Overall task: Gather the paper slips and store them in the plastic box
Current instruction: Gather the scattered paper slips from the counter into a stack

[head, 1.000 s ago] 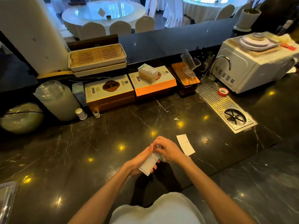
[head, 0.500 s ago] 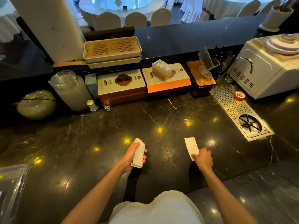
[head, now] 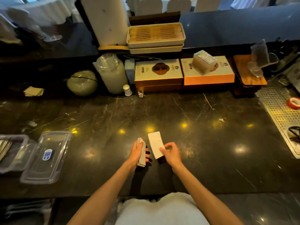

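Over the glossy black marble counter (head: pixel 211 143), the left hand (head: pixel 137 153) clasps a thin stack of paper slips (head: pixel 142 155), the right hand (head: pixel 171 153) pinches one flat white slip (head: pixel 155 144), and the clear plastic box (head: pixel 14 153) sits open far left.

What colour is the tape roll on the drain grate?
Red, with a white core, seen in the head view.

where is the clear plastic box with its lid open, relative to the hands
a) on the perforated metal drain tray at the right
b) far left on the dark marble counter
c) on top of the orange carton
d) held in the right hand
b: the clear plastic box, its hinged lid laid open, sits at the far left of the dark marble counter, well away from the left hand and right hand.
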The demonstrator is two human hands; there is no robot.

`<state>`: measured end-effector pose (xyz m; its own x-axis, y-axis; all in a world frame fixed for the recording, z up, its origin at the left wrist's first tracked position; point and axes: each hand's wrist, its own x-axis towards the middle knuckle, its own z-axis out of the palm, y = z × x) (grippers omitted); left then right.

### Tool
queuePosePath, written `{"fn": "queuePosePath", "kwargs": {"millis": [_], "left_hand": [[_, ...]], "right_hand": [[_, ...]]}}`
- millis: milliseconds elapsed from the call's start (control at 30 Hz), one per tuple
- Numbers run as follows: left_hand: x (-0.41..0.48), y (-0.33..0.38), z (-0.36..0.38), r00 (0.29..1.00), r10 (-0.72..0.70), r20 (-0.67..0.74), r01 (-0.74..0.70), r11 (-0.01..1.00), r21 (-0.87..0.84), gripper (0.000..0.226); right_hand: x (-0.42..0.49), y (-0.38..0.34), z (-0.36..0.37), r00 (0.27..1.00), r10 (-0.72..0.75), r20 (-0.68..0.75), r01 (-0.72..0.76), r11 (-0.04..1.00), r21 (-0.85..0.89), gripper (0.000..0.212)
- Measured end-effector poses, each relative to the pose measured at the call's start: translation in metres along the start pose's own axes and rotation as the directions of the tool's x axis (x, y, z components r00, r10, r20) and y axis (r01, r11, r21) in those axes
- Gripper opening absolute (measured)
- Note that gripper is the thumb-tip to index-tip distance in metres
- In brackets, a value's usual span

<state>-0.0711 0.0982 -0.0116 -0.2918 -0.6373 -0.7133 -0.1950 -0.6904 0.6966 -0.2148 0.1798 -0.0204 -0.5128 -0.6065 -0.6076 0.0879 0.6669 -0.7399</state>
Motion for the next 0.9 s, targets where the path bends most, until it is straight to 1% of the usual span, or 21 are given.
{"fn": "queuePosePath", "kwargs": {"millis": [67,133,267,467,533,633,767,833,900], "left_hand": [[-0.004,0.001,-0.014,0.998,0.065,-0.016,-0.064,0.998,0.02,0.032],[-0.011,0.004,-0.032,0.991,0.128,-0.036,-0.128,0.992,0.006,0.036],[-0.029,0.008,-0.087,0.962,0.244,-0.123,-0.253,0.966,-0.061,0.042],[-0.07,0.001,-0.203,0.927,0.272,-0.257,-0.324,0.927,-0.189,0.03],[-0.083,-0.005,-0.243,0.909,0.281,-0.308,-0.351,0.914,-0.204,0.035],[-0.102,-0.02,-0.303,0.902,0.274,-0.334,-0.366,0.895,-0.255,0.044],[-0.134,-0.033,-0.378,0.868,0.316,-0.382,-0.446,0.835,-0.323,0.041],[-0.151,-0.037,-0.411,0.852,0.32,-0.415,-0.48,0.793,-0.375,0.039],[-0.169,-0.04,-0.442,0.827,0.315,-0.466,-0.519,0.746,-0.417,0.036]], "right_hand": [[-0.015,-0.009,0.032,0.997,-0.021,0.078,0.018,0.999,0.044,0.019],[-0.03,-0.017,0.059,0.99,-0.086,0.109,0.088,0.996,-0.012,0.019],[-0.063,-0.041,0.107,0.962,-0.21,0.173,0.231,0.967,-0.111,0.018],[-0.127,-0.063,0.206,0.91,-0.233,0.343,0.293,0.947,-0.135,0.019],[-0.151,-0.066,0.245,0.884,-0.262,0.387,0.342,0.928,-0.151,0.019],[-0.186,-0.065,0.301,0.846,-0.288,0.448,0.4,0.9,-0.175,0.019],[-0.225,-0.062,0.368,0.779,-0.348,0.521,0.524,0.819,-0.236,0.019],[-0.244,-0.062,0.399,0.735,-0.375,0.565,0.609,0.732,-0.305,0.019],[-0.264,-0.063,0.429,0.704,-0.419,0.574,0.679,0.634,-0.37,0.024]]}}
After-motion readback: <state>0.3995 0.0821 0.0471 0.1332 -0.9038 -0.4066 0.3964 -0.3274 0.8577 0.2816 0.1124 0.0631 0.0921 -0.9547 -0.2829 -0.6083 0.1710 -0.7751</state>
